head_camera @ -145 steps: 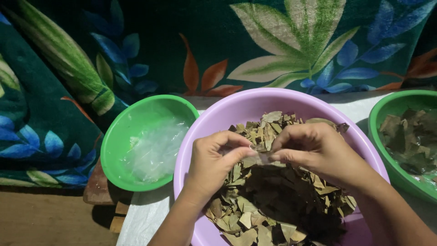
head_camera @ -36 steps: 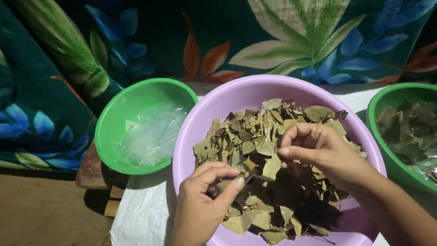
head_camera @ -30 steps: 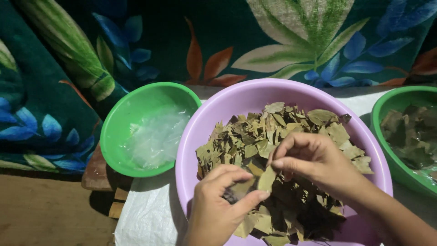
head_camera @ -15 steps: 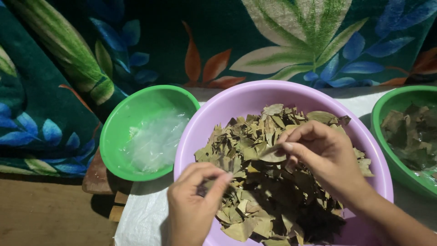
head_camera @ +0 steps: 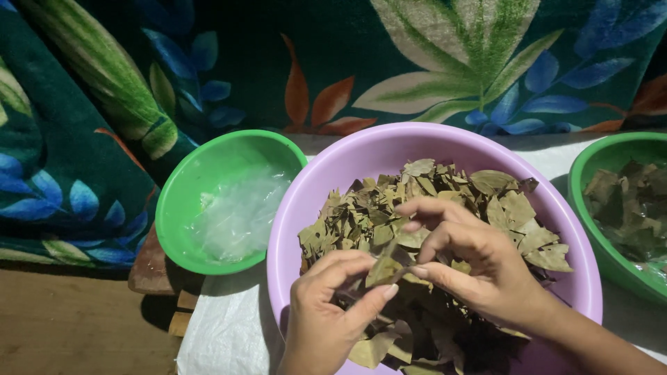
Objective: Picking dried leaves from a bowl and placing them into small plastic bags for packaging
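- Purple basin on the white-covered surface, heaped with dry leaves.
- Green bowl just left of it.
- Right hand and left hand, fingers pinched together on one leaf above the heap.

dried olive-brown leaf pinched upright over loose heap of dry leaves filling purple basin

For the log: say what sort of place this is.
Likely a home workspace for sorting dried leaves: plastic basins, a purple basin among them, sit on a low cloth-covered board, backed by a leaf-print fabric.
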